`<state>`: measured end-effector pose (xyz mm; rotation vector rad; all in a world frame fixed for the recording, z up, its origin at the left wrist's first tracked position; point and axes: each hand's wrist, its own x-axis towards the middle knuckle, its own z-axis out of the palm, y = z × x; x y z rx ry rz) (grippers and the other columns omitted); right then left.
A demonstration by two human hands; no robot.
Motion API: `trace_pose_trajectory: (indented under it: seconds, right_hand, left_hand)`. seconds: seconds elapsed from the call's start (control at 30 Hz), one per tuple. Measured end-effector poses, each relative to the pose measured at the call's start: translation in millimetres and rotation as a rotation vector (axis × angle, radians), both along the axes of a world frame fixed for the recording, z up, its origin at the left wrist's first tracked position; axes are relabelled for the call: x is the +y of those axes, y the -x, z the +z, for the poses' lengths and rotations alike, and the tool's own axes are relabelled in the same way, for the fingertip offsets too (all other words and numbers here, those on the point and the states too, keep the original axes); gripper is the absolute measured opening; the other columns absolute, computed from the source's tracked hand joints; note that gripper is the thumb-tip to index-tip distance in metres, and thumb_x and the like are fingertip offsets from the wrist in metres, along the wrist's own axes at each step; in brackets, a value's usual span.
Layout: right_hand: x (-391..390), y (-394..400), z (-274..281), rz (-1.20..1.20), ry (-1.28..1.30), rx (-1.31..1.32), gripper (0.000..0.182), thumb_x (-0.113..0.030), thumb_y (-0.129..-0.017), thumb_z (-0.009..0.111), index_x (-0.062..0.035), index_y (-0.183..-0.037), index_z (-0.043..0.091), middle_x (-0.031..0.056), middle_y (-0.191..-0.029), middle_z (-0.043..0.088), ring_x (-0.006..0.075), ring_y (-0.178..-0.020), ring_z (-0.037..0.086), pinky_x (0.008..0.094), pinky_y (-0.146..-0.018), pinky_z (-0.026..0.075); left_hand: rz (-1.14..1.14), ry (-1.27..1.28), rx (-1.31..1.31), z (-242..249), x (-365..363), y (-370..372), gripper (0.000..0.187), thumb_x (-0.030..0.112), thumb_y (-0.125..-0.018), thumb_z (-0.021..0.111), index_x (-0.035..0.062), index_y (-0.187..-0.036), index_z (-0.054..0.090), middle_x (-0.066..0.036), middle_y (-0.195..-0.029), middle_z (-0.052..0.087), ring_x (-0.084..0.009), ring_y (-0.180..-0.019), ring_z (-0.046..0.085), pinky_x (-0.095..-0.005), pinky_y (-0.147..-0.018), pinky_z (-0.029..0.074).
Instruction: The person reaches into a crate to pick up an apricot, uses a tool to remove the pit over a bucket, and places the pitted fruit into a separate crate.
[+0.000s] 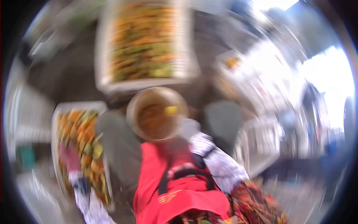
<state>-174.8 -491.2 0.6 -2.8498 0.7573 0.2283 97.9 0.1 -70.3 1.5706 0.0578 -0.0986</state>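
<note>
My left hand [70, 156], in a pink glove, reaches into a white crate [105, 179] on the left and touches orange and green produce pieces [84, 128] there. Blur smears its fingers. My right hand [188, 127], in a greyish glove, is at the near right side of a pale round bucket [135, 128] between my knees; its fingers are not clear. Inside the bucket is an orange-brown mass [153, 119], with a small yellow piece [171, 110] near the right wall. Whether either hand holds anything cannot be made out.
A large white crate [143, 85] filled with orange and green pieces stands just beyond the bucket. White crates [261, 78] are stacked at the right, and another pale crate [264, 140] sits nearer. A green object [26, 156] is at the far left.
</note>
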Motion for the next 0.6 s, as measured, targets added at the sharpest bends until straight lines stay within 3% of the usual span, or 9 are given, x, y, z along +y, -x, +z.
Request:
trace_pose_trajectory:
  seconds: [0.03, 0.07, 0.13, 0.2, 0.27, 0.33, 0.4, 0.5, 0.6]
  right_hand:
    - [4, 0, -7, -0.082, -0.045, -0.031, 0.022, -0.020, -0.087, 0.049, -0.0182, -0.101, 0.065, 0.0110, -0.075, 0.067, 0.0296, -0.065, 0.067, 0.0463, -0.051, 0.050]
    - [5, 6, -6, -0.045, -0.055, -0.305, 0.023, -0.018, -0.087, 0.048, -0.0155, -0.104, 0.063, 0.0123, -0.080, 0.068, 0.0296, -0.067, 0.067, 0.0468, -0.055, 0.051]
    - [11, 2, 10, -0.152, -0.141, -0.491, 0.023, -0.018, -0.088, 0.047, -0.0066, -0.103, 0.060, 0.0125, -0.081, 0.069, 0.0313, -0.070, 0.068, 0.0457, -0.060, 0.051]
    - [11, -7, -32, -0.266, -0.144, -0.246, 0.022, -0.019, -0.088, 0.048, -0.0069, -0.103, 0.059, 0.0110, -0.081, 0.069, 0.0303, -0.070, 0.068, 0.0450, -0.059, 0.051]
    - [21, -3, -35, -0.198, -0.126, -0.249, 0.022, -0.019, -0.088, 0.049, -0.0069, -0.102, 0.060, 0.0110, -0.077, 0.068, 0.0293, -0.069, 0.068, 0.0447, -0.058, 0.051]
    - [26, 2, -29, -0.030, 0.052, -0.689, 0.018, -0.021, -0.087, 0.052, -0.0068, -0.096, 0.060, 0.0105, -0.071, 0.066, 0.0283, -0.067, 0.068, 0.0443, -0.057, 0.050]
    - [21, 14, 29, -0.205, -0.314, -0.365, 0.029, -0.022, -0.086, 0.055, -0.0112, -0.113, 0.061, 0.0074, -0.083, 0.067, 0.0284, -0.063, 0.067, 0.0451, -0.056, 0.050]
    - [15, 7, 4, -0.223, -0.361, -0.256, 0.025, -0.019, -0.088, 0.053, -0.0095, -0.110, 0.060, 0.0098, -0.098, 0.064, 0.0264, -0.064, 0.065, 0.0399, -0.058, 0.051]
    - [14, 2, -47, 0.014, -0.014, -0.097, 0.036, -0.023, -0.090, 0.050, -0.0139, -0.123, 0.058, 0.0069, -0.106, 0.065, 0.0240, -0.085, 0.066, 0.0438, -0.056, 0.051]
  left_hand:
    - [-0.068, -0.745, -0.429, 14, -18, 2, 0.025, 0.026, -0.095, 0.053, 0.0053, -0.100, 0.066, -0.012, -0.078, 0.064, -0.0272, -0.067, 0.061, -0.0376, -0.061, 0.050]
    - [-0.131, -0.785, -0.481, 32, -40, 11, 0.034, 0.030, -0.094, 0.052, 0.0022, -0.111, 0.064, -0.021, -0.094, 0.067, -0.0330, -0.077, 0.065, -0.0416, -0.066, 0.051]
    - [-0.116, -0.851, -0.401, 36, -50, 14, 0.034, 0.029, -0.094, 0.052, 0.0024, -0.112, 0.063, -0.020, -0.095, 0.067, -0.0324, -0.078, 0.065, -0.0411, -0.066, 0.051]
    - [-0.130, -0.915, -0.365, 40, -78, 26, 0.034, 0.029, -0.094, 0.052, 0.0026, -0.112, 0.063, -0.020, -0.096, 0.066, -0.0319, -0.079, 0.064, -0.0406, -0.067, 0.051]
    - [-0.167, -0.961, -0.344, 39, -100, 29, 0.034, 0.029, -0.094, 0.052, 0.0027, -0.113, 0.062, -0.019, -0.097, 0.066, -0.0314, -0.081, 0.064, -0.0402, -0.068, 0.051]
    - [-0.215, -0.989, -0.343, 40, -118, 31, 0.034, 0.028, -0.094, 0.052, 0.0029, -0.114, 0.062, -0.019, -0.098, 0.066, -0.0309, -0.082, 0.064, -0.0397, -0.069, 0.051]
    - [-0.273, -1.006, -0.343, 36, -131, 33, 0.034, 0.028, -0.094, 0.052, 0.0031, -0.115, 0.062, -0.019, -0.099, 0.066, -0.0304, -0.083, 0.064, -0.0393, -0.070, 0.051]
    - [-0.326, -1.061, -0.325, 37, -139, 39, 0.034, 0.027, -0.094, 0.052, 0.0034, -0.116, 0.061, -0.018, -0.101, 0.066, -0.0296, -0.085, 0.064, -0.0386, -0.072, 0.051]
    - [-0.347, -1.084, -0.316, 35, -143, 42, 0.034, 0.027, -0.094, 0.052, 0.0036, -0.117, 0.061, -0.018, -0.102, 0.065, -0.0291, -0.086, 0.063, -0.0382, -0.073, 0.051]
